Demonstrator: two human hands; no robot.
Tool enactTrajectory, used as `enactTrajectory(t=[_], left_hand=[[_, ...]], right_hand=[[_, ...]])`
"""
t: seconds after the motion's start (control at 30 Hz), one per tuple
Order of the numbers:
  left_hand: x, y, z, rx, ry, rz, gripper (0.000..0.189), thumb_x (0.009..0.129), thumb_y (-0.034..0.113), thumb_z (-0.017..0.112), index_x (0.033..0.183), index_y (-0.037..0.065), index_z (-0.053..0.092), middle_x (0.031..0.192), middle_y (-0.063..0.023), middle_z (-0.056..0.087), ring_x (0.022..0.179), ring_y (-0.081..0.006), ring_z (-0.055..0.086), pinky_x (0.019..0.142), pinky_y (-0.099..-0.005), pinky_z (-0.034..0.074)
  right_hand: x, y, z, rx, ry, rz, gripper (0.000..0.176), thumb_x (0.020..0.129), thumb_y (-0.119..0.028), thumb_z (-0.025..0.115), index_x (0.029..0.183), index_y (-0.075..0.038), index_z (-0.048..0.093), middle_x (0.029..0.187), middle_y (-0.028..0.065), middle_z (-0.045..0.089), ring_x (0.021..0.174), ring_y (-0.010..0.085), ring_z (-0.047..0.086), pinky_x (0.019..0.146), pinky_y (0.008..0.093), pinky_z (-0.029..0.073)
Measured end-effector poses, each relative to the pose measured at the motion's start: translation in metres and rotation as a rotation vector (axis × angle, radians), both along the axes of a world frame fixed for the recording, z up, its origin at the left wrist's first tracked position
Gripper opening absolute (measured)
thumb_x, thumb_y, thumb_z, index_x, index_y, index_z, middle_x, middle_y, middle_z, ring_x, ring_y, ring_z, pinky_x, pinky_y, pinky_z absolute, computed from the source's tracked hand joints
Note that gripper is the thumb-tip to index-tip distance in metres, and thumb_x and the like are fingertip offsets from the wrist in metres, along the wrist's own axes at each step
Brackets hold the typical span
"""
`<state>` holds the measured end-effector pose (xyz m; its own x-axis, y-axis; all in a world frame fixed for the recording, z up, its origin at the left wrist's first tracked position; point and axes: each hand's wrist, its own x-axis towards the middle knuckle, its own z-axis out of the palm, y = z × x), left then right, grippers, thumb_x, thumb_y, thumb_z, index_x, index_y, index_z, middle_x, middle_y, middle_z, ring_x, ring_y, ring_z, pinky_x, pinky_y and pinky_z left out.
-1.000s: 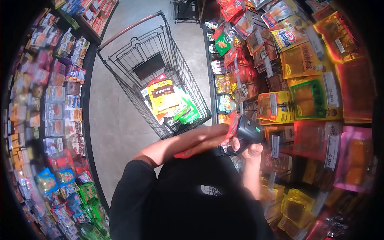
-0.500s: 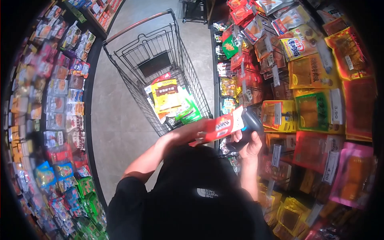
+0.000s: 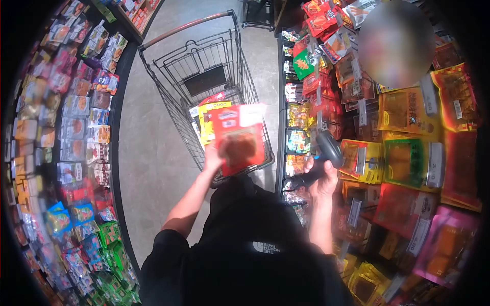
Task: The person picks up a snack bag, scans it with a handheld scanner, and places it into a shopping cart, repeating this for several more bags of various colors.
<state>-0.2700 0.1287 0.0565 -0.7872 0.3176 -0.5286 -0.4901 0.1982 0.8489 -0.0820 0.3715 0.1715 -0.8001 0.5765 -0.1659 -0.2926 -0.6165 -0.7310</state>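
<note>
My left hand (image 3: 213,158) grips a red snack packet (image 3: 237,127) by its left edge and holds it over the shopping cart (image 3: 253,94). The packet has a white top and a picture of brown food, slightly blurred. Under it, a yellow packet (image 3: 206,122) and other packets lie in the cart, partly covered. On the right, my right hand (image 3: 322,182) is wrapped round the handle of a black barcode scanner (image 3: 328,149). The scanner's head points up, close to the hanging packets on the right shelf, apart from the red packet.
Racks of hanging snack packets (image 3: 411,158) with price tags (image 3: 434,164) line the right side close to my right arm. More packets (image 3: 74,145) fill the shelf on the left. Grey tiled floor (image 3: 145,153) runs between them. A black stand (image 3: 256,14) is farther ahead.
My left hand has carried the red packet left, away from the scanner, to over the cart, with its picture side now showing. The scanner stays in my right hand, slightly lower.
</note>
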Motion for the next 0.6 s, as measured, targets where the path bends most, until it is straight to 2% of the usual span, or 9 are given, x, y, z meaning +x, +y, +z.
enactTrajectory(t=[0.03,0.07,0.1,0.3,0.4,0.43,0.5,0.53,0.6], left_hand=[[-0.017,-0.007,-0.053,0.006,0.179,0.126,0.029,0.093,0.025,0.066,0.113,0.004,0.068,0.093,-0.004,0.072,0.081,-0.0119,0.065,0.075,-0.0279,0.052],[-0.034,-0.011,-0.064,-0.069,0.222,0.186,0.029,0.093,0.023,0.066,0.114,0.003,0.068,0.095,-0.004,0.072,0.084,-0.0122,0.065,0.077,-0.0291,0.052],[-0.056,-0.021,-0.105,-0.116,0.208,0.187,0.028,0.094,0.021,0.065,0.114,0.003,0.067,0.098,-0.006,0.073,0.086,-0.0145,0.065,0.081,-0.0316,0.051],[-0.149,-0.03,-0.178,-0.181,0.093,0.034,0.031,0.09,0.022,0.069,0.114,0.002,0.067,0.107,-0.0131,0.072,0.095,-0.0209,0.068,0.086,-0.0351,0.051],[-0.187,-0.036,-0.222,-0.673,0.22,-0.13,0.04,0.082,0.028,0.073,0.113,0.003,0.065,0.107,-0.0201,0.07,0.105,-0.0353,0.066,0.091,-0.0421,0.051],[-0.188,-0.029,-0.218,-0.671,0.218,-0.142,0.04,0.082,0.028,0.073,0.113,0.003,0.065,0.107,-0.0201,0.07,0.105,-0.0353,0.066,0.091,-0.0421,0.051],[-0.183,-0.005,-0.188,-0.886,0.29,-0.204,0.035,0.086,0.025,0.064,0.112,0.003,0.063,0.107,-0.0224,0.069,0.105,-0.0366,0.065,0.091,-0.0442,0.051],[-0.176,0.008,-0.17,-0.765,0.361,-0.306,0.029,0.089,0.021,0.055,0.107,0.001,0.064,0.105,-0.026,0.067,0.105,-0.0389,0.064,0.09,-0.0464,0.051],[-0.149,0.036,-0.13,-0.747,0.5,-0.572,0.024,0.089,0.018,0.053,0.102,0.0,0.064,0.101,-0.0288,0.065,0.101,-0.0411,0.064,0.088,-0.047,0.05]], right_hand=[[0.001,0.003,0.001,0.077,0.012,-0.006,0.052,0.086,-0.027,0.071,0.127,-0.001,0.052,0.085,0.015,0.062,0.072,0.0235,0.059,0.065,0.0343,0.051],[0.003,0.004,0.002,0.08,0.01,-0.015,0.052,0.086,-0.027,0.071,0.127,-0.001,0.052,0.085,0.015,0.062,0.072,0.0235,0.059,0.065,0.0343,0.051],[0.006,0.002,0.003,0.073,-0.039,-0.06,0.052,0.086,-0.027,0.071,0.126,-0.001,0.053,0.083,0.0145,0.061,0.071,0.0234,0.059,0.064,0.0341,0.051],[0.028,-0.012,-0.002,0.054,-0.218,-0.22,0.064,0.082,-0.028,0.075,0.132,0.0,0.048,0.084,0.01,0.06,0.07,0.0232,0.061,0.06,0.0334,0.051],[0.04,-0.014,-0.017,-0.01,-0.251,-0.284,0.065,0.081,-0.027,0.075,0.133,0.002,0.048,0.091,0.0113,0.062,0.069,0.023,0.061,0.06,0.0338,0.052],[0.041,-0.015,-0.018,0.003,-0.27,-0.284,0.065,0.081,-0.026,0.075,0.133,0.002,0.048,0.094,0.0121,0.063,0.069,0.0229,0.061,0.06,0.0335,0.053],[0.038,-0.015,-0.015,0.016,-0.294,-0.302,0.066,0.08,-0.026,0.075,0.133,0.003,0.048,0.097,0.0129,0.064,0.068,0.0228,0.062,0.06,0.0332,0.053],[0.032,-0.019,-0.011,0.046,-0.296,-0.302,0.065,0.08,-0.025,0.076,0.132,0.004,0.049,0.098,0.0135,0.064,0.067,0.0225,0.062,0.059,0.033,0.053],[0.025,-0.025,-0.008,0.073,-0.318,-0.296,0.058,0.078,-0.023,0.076,0.124,0.006,0.054,0.093,0.0137,0.066,0.063,0.0216,0.062,0.059,0.0325,0.053]])
